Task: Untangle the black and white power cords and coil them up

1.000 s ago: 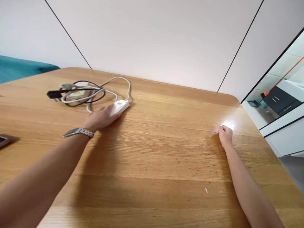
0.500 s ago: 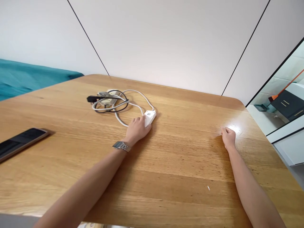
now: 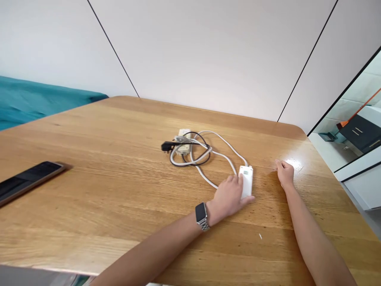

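Note:
My left hand (image 3: 229, 195) is closed around the lower part of a white rectangular power adapter (image 3: 246, 180), which stays on the tabletop. White cables (image 3: 222, 139) run from the adapter into a loose tangle. In that tangle lie a black cable with a black plug (image 3: 167, 146) and a beige socket block (image 3: 183, 147). My right hand (image 3: 286, 173) rests on the table to the right of the adapter, its fingers curled into a fist. What the fist holds, if anything, is hidden.
A phone (image 3: 28, 178) lies at the left of the wooden table (image 3: 104, 186). Near the front sits a small white scrap (image 3: 260, 236). A white panelled wall (image 3: 208, 59) stands behind, with a teal covered surface (image 3: 44, 101) at the far left.
My left hand has slid the adapter to the right and nearer to me, dragging the cable tangle along. My right hand has stayed in place.

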Action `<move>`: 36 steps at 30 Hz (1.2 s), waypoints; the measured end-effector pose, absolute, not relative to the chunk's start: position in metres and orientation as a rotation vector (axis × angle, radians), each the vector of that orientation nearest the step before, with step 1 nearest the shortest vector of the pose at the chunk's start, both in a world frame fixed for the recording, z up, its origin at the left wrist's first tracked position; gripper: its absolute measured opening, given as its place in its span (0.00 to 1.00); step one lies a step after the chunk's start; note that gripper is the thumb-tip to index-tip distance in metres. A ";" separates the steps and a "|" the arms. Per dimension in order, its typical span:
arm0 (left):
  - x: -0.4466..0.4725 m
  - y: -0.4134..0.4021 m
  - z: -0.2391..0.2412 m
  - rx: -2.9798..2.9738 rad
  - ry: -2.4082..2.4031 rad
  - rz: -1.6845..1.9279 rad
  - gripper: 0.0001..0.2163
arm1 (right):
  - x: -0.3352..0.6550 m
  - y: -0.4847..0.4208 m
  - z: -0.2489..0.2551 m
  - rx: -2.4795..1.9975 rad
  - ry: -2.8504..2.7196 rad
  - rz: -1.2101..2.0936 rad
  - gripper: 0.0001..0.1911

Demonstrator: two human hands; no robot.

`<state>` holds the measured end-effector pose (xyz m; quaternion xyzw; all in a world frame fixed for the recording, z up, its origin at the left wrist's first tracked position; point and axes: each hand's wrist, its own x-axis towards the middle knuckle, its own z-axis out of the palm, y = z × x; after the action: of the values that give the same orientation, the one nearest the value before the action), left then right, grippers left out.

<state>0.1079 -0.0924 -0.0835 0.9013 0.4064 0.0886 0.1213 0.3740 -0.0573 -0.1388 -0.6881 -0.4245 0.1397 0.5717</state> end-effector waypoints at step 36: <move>0.067 -0.015 -0.084 2.443 1.380 0.728 0.12 | 0.307 -0.067 -0.098 -1.795 -1.569 0.516 0.21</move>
<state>0.0673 -0.0149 -0.0844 0.8366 0.4727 0.2491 0.1211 0.3067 -0.0674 -0.0980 -0.6909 -0.6039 0.1987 0.3442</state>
